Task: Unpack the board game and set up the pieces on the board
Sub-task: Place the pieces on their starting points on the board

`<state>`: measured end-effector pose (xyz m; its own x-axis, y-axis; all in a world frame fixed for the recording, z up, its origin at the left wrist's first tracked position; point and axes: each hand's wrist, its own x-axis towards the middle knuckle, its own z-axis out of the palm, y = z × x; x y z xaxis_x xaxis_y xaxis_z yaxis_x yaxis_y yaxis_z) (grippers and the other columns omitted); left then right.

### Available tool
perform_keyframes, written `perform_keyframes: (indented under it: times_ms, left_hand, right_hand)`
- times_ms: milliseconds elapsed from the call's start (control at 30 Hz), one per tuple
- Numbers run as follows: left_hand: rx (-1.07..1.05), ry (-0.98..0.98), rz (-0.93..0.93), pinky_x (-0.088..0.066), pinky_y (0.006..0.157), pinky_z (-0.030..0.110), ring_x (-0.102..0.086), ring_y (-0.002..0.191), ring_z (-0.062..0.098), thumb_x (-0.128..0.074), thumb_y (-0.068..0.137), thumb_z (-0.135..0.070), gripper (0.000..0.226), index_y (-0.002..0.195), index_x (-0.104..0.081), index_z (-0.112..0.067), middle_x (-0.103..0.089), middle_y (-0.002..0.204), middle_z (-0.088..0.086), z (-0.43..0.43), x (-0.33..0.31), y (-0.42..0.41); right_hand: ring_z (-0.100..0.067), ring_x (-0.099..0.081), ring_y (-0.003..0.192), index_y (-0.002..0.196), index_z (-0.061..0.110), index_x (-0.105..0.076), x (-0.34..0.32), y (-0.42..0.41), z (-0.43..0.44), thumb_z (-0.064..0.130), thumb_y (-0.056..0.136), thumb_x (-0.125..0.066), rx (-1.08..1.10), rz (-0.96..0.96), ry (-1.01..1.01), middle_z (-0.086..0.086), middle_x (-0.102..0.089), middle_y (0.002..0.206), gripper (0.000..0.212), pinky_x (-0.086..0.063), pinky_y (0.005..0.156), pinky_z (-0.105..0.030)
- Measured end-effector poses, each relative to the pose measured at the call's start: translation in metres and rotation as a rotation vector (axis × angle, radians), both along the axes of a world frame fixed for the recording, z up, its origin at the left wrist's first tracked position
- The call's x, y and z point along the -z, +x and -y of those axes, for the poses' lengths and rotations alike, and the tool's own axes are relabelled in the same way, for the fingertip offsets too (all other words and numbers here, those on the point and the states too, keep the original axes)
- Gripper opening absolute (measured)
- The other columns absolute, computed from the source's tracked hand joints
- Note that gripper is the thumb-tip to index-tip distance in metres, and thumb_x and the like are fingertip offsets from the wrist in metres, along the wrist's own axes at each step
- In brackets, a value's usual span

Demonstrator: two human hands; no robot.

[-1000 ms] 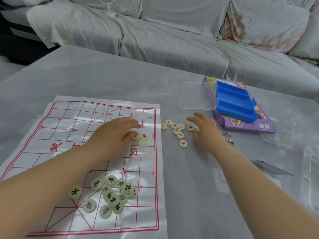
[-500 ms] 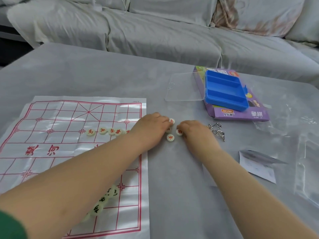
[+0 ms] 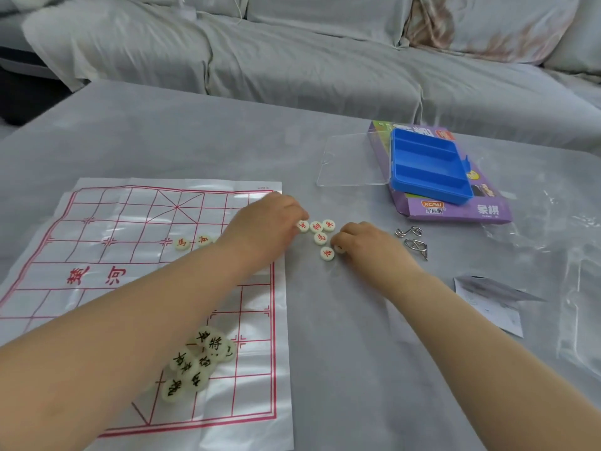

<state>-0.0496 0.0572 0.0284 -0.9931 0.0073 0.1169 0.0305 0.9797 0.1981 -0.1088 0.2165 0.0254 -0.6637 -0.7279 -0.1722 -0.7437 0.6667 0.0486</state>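
Five loose red-lettered pieces [image 3: 320,237] lie in a small cluster on the table [image 3: 195,135], just off the right edge of the board sheet [image 3: 97,281]; the sheet lies flat, glossy and creased, ruled in red lines; two more red-lettered discs [image 3: 182,244] sit side by side on its upper half, and a heap of black-lettered pieces [image 3: 198,362] is piled on its lower half, partly behind the left forearm. The table wears a pale grey, faintly shiny cover; beyond the cluster, to the right, a blue tray [image 3: 429,167] rests on a flattened purple box [image 3: 455,211], with a clear lid [image 3: 354,164] touching the tray's left side; near the right wrist lie two wire puzzles [image 3: 413,242], then a folded leaflet [image 3: 487,301] and crumpled plastic bags [image 3: 579,288] at the far right. A sofa [image 3: 292,66] under grey sheets runs behind the table, with a stained cushion [image 3: 487,24] on it.

The left hand [image 3: 266,222] lies knuckles up, fingers bent down onto the leftmost disc of the cluster; whether it pinches that disc I cannot tell. The right hand [image 3: 364,244] is curled tight, fingertips pinching a white piece [image 3: 339,248] against the table.
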Motion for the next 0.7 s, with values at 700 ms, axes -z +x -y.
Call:
perform_keyframes:
  times_ms: [700]
  left_hand:
    - [-0.386,0.271,-0.122,-0.035,0.09,0.032,-0.049,0.112,0.027,-0.056,0.088,-0.016,0.031,0.118,-0.06,-0.01,-0.062,0.116,0.009,0.095,0.03,0.101]
  right_hand:
    - [-0.021,-0.05,0.113,0.127,0.015,-0.049,-0.014,0.053,0.125,0.007,0.092,-0.042,-0.002,0.189,-0.337,-0.004,-0.053,0.126,0.036,-0.039,0.09,-0.026]
